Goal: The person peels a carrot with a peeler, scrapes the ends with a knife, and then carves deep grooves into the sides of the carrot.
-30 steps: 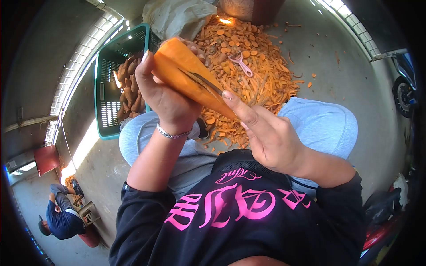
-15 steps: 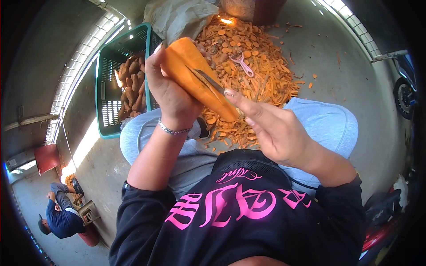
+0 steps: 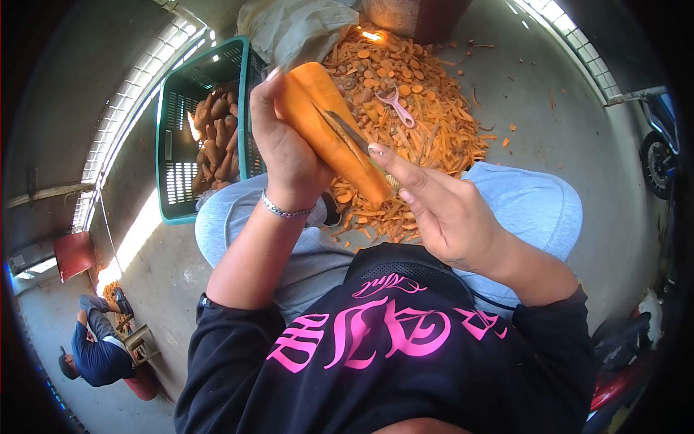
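My left hand (image 3: 285, 148) is wrapped round a large peeled carrot (image 3: 312, 101), which I hold tilted above my lap. A dark split or groove runs along the carrot's upper side. In my right hand (image 3: 455, 213) is a small knife (image 3: 350, 134), its dark blade lying against that groove. My right index finger stretches along the back of the blade, while the other fingers curl and hide most of the handle. Below lies a heap of carrot peelings and cut slices (image 3: 434, 130), with a pink peeler (image 3: 397, 108) on top.
To the left stands a green plastic crate (image 3: 165, 145) with several unpeeled carrots (image 3: 217, 130). A pale sack (image 3: 296, 32) lies behind the heap. Another person (image 3: 101, 354) sits at the lower left. A motorcycle wheel (image 3: 656, 163) shows at the far right.
My left hand and the carrot have shifted slightly to the right. The knife stays against the groove, and the right hand has barely moved.
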`<state>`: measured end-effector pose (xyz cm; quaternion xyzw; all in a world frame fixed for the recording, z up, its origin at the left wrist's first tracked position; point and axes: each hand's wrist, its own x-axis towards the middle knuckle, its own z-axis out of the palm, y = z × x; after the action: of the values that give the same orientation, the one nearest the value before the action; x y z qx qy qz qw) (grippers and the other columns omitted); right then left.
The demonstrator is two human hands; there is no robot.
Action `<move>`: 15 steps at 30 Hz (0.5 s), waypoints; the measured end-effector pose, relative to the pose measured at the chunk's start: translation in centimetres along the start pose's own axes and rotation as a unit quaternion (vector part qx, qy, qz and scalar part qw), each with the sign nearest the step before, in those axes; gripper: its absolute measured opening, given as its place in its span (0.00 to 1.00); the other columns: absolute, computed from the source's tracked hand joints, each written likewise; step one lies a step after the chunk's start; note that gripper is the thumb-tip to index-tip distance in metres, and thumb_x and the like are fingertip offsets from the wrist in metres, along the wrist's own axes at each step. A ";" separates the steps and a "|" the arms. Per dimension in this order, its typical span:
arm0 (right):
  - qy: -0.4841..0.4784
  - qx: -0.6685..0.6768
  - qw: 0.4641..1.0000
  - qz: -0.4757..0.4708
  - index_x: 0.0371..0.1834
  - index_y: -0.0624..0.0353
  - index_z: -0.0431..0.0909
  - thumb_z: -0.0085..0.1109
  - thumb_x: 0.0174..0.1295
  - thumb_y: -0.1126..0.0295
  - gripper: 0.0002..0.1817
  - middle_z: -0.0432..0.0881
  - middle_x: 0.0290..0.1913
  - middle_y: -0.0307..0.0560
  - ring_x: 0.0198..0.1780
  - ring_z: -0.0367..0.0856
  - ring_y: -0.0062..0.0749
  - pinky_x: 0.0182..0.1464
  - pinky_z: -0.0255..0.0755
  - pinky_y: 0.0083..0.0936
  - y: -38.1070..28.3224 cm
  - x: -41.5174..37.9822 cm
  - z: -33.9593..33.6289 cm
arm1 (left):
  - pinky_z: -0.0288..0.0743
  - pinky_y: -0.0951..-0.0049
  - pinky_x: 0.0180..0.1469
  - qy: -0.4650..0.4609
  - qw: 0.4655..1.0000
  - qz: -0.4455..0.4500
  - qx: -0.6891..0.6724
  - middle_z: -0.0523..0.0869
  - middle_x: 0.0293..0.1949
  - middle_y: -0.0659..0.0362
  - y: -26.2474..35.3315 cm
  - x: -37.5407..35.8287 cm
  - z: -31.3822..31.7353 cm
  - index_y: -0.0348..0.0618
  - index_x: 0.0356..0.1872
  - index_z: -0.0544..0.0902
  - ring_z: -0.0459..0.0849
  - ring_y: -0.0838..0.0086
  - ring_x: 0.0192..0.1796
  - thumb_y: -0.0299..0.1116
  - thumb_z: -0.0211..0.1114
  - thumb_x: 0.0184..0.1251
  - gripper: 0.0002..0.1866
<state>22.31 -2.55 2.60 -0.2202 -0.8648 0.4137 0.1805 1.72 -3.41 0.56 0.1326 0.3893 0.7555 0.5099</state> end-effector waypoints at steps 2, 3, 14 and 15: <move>-0.003 0.008 1.000 0.012 0.69 0.63 0.65 0.45 0.60 0.88 0.31 0.73 0.66 0.56 0.52 0.82 0.55 0.51 0.76 0.34 -0.6 0.2 -0.8 | 0.77 0.70 0.45 0.014 1.000 -0.003 0.010 0.83 0.37 0.53 0.0 0.2 -0.1 0.36 0.45 0.79 0.82 0.67 0.40 0.56 0.53 0.66 0.28; -0.002 0.011 1.000 0.017 0.69 0.63 0.65 0.45 0.60 0.88 0.30 0.73 0.65 0.57 0.52 0.81 0.55 0.52 0.76 0.34 -0.9 0.2 -1.2 | 0.78 0.70 0.45 0.021 1.000 -0.005 0.015 0.84 0.37 0.53 0.0 0.3 -0.1 0.36 0.44 0.80 0.83 0.67 0.39 0.55 0.53 0.66 0.27; 0.004 -0.023 0.999 0.044 0.69 0.63 0.65 0.44 0.61 0.88 0.30 0.74 0.64 0.57 0.54 0.81 0.55 0.53 0.76 0.32 -1.4 -0.4 -1.4 | 0.78 0.69 0.43 0.040 0.999 0.024 -0.002 0.83 0.36 0.54 -0.1 0.9 -0.4 0.37 0.43 0.79 0.83 0.66 0.38 0.54 0.55 0.66 0.26; 0.004 -0.022 0.999 0.042 0.69 0.63 0.65 0.44 0.61 0.88 0.30 0.74 0.65 0.57 0.54 0.81 0.55 0.53 0.76 0.32 -1.4 -0.4 -1.4 | 0.78 0.69 0.43 0.037 0.999 0.026 -0.002 0.83 0.36 0.54 0.1 1.1 -0.6 0.37 0.44 0.79 0.82 0.66 0.38 0.54 0.55 0.66 0.26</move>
<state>23.02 -2.60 4.51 -0.2617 -0.8629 0.4008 0.1621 0.81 -2.73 0.05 0.1138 0.4025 0.7739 0.4756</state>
